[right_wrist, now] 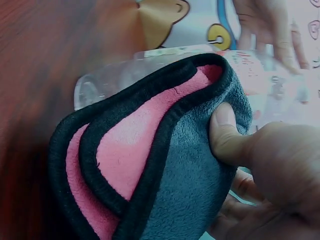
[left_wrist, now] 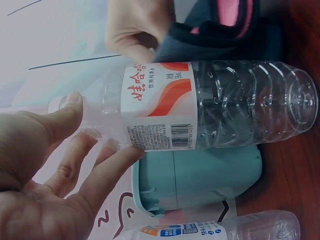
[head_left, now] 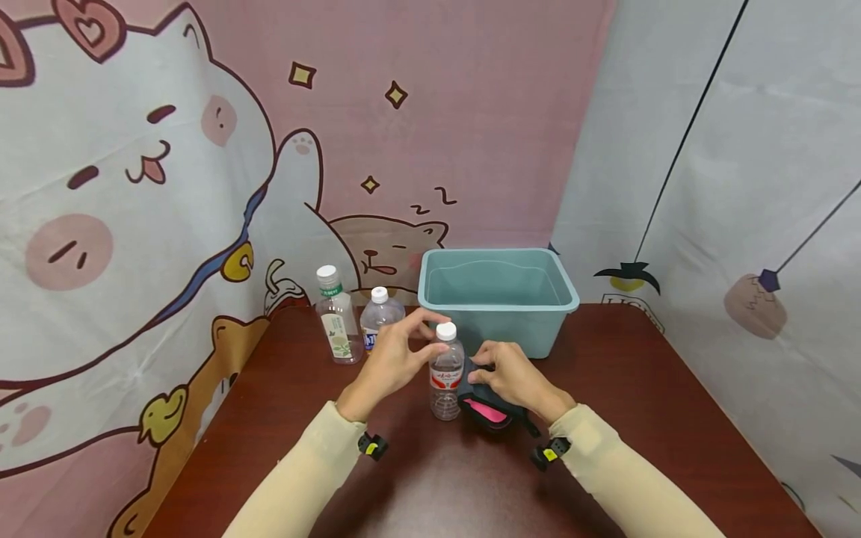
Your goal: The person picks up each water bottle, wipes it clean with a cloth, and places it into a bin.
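The left hand has its grip spread wide about the neck of a clear bottle upright on the tabletop; firm contact, I cannot tell. The right hand pinches a folded grey-and-pink cloth at the bottle's four o'clock. The label reads 娃哈哈 and 饮用纯净水, with a barcode. A teal basin sits at one o'clock; at ten stand a green-banded bottle and a shorter bottle, partly blocked by the left hand.

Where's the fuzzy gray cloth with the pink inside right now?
In the head view, the gray cloth is pinched in the right hand, just right of the red-labelled bottle and in front of the blue-green tub.
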A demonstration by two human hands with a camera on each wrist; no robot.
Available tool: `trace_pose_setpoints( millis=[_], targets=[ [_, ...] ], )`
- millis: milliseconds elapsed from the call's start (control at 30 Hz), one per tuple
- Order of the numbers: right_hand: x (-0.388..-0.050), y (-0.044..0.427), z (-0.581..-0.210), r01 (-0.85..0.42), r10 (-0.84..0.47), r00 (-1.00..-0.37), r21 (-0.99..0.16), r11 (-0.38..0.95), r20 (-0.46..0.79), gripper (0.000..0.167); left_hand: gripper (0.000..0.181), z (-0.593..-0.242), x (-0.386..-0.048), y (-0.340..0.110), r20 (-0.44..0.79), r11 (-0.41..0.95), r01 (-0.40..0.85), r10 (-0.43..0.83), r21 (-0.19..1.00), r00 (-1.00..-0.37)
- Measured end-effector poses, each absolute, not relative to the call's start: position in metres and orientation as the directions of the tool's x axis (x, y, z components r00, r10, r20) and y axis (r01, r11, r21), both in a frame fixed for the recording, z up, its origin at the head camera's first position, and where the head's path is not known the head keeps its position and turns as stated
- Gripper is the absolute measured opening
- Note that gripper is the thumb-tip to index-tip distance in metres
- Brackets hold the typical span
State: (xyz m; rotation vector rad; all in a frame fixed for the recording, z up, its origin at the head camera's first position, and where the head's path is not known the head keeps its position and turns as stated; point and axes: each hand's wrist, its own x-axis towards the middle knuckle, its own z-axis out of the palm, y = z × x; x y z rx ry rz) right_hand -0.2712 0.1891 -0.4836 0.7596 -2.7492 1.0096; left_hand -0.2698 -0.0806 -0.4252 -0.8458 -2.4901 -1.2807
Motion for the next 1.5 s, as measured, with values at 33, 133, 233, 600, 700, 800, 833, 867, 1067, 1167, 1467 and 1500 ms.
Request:
trace_pose_setpoints(
  millis=[33,133,233,600,700,800,833,867,1067,1167,1467,1500],
  targets=[
    [-0.272,0.189,-0.487,-0.497,-0.422,-0.866,-0.565,0.658,0.27,0.031,0.046,-0.425,-0.269,-0.08,0.433,0.456,0.58,0.392,0.675,-0.812],
    [-0.273,0.188,-0.495,-0.513,-0.444,-0.856,-0.533,0.673,0.264,0.029,0.046,-0.425,-0.269,-0.08,0.433,0.457,0.58,0.392,0.674,-0.812],
    [-0.273,0.187,-0.502,-0.524,-0.465,-0.849,-0.512,0.681,0.251,0.027,0.045,-0.425,-0.268,-0.079,0.433,0.46,0.58,0.392,0.672,-0.812],
    [-0.274,0.187,-0.519,-0.55,-0.494,-0.832,-0.489,0.677,0.252,0.023,0.046,-0.424,-0.268,-0.077,0.432,0.46,0.583,0.398,0.67,-0.81],
    [-0.272,0.186,-0.521,-0.541,-0.491,-0.838,-0.488,0.685,0.239,0.023,0.046,-0.424,-0.268,-0.077,0.427,0.459,0.582,0.402,0.672,-0.81],
    [-0.27,0.183,-0.522,-0.53,-0.487,-0.844,-0.475,0.702,0.223,0.026,0.045,-0.423,-0.267,-0.076,0.427,0.459,0.583,0.404,0.67,-0.809],
    [-0.269,0.182,-0.522,-0.527,-0.487,-0.846,-0.468,0.709,0.216,0.027,0.045,-0.423,-0.267,-0.076,0.427,0.459,0.583,0.404,0.67,-0.809],
    [-0.268,0.18,-0.522,-0.525,-0.486,-0.848,-0.461,0.715,0.212,0.029,0.045,-0.423,-0.267,-0.076,0.427,0.459,0.583,0.404,0.67,-0.809],
    [-0.266,0.177,-0.523,-0.482,-0.453,-0.872,-0.476,0.736,0.184,0.033,0.044,-0.426,-0.268,-0.077,0.441,0.448,0.596,0.407,0.666,-0.8],
    [-0.266,0.177,-0.525,-0.464,-0.438,-0.881,-0.501,0.73,0.178,0.034,0.043,-0.428,-0.269,-0.078,0.449,0.439,0.603,0.41,0.666,-0.794],
    [-0.267,0.181,-0.521,-0.456,-0.421,-0.885,-0.549,0.7,0.199,0.031,0.045,-0.428,-0.27,-0.081,0.441,0.447,0.589,0.397,0.673,-0.805],
    [-0.267,0.181,-0.52,-0.462,-0.421,-0.883,-0.544,0.701,0.207,0.029,0.045,-0.428,-0.27,-0.081,0.441,0.449,0.589,0.396,0.672,-0.805]
  ],
)
